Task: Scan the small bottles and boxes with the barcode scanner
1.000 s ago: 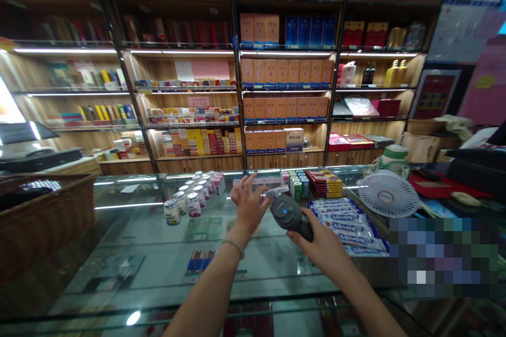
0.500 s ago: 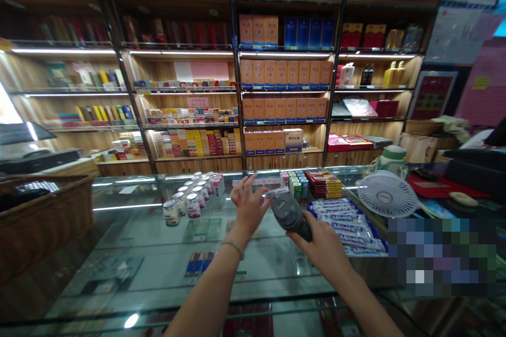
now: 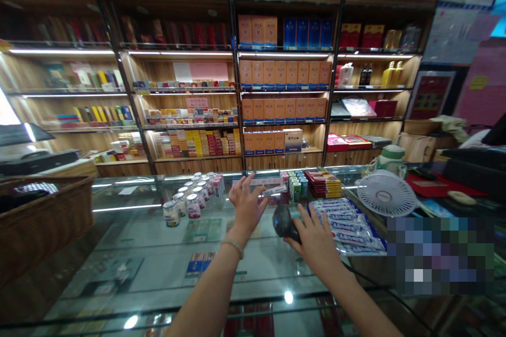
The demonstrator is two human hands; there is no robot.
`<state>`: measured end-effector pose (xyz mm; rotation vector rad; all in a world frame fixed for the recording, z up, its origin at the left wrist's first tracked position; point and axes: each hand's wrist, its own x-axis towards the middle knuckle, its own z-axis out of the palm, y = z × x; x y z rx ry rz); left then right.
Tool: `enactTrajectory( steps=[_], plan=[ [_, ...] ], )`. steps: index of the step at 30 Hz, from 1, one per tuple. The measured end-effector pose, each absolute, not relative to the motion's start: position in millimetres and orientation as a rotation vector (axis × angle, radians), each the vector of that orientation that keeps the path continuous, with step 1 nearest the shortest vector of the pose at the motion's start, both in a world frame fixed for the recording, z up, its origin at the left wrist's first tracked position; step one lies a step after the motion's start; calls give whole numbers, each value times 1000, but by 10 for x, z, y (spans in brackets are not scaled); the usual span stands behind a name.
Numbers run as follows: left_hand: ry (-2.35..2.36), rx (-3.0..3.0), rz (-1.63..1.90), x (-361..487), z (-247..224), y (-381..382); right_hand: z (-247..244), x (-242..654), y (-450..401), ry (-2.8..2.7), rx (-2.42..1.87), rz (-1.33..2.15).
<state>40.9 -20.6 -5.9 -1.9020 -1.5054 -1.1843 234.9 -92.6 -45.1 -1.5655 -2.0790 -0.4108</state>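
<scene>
My left hand (image 3: 247, 201) is over the glass counter, pinching a slim, pale stick-shaped pack (image 3: 275, 190) between thumb and forefinger while its other fingers stay raised. A dark handheld barcode scanner (image 3: 281, 221), showing a small blue light, is below and right of that pack. My right hand (image 3: 314, 234) has its thumb against the scanner's handle; the other fingers are stretched and spread over the handle's far side. Whether the scanner touches the glass I cannot tell. Beside my right hand lie flat blue-and-white packets (image 3: 348, 224). Small upright tubes (image 3: 296, 189) stand behind it.
White-lidded jars (image 3: 193, 205) stand in rows left of my hands. Red-and-yellow packs (image 3: 324, 184) are stacked behind the packets. A white fan (image 3: 387, 193) sits on the right, a wicker basket (image 3: 59, 221) on the left. Stocked shelves (image 3: 284, 92) line the wall.
The scanner has moved down and turned away from the pack. My right hand's fingers have spread out from around its handle. My left hand stays nearly in place with the pack.
</scene>
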Motion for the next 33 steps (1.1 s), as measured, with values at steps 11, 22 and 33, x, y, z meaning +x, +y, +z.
enactTrajectory(
  steps=[11,22,33],
  plan=[
    [-1510,-1924,-1192,398,-66,-194,-476,2304,-925,-2151,-1579,-381],
    [-1509,-1928,-1213,412,-33,-232,-306,2380,-939,-2148,-1544,-178],
    [-1488,-1910,-1291,393,-52,-209,-42,2413,-55,-1926,-1499,14]
  ],
)
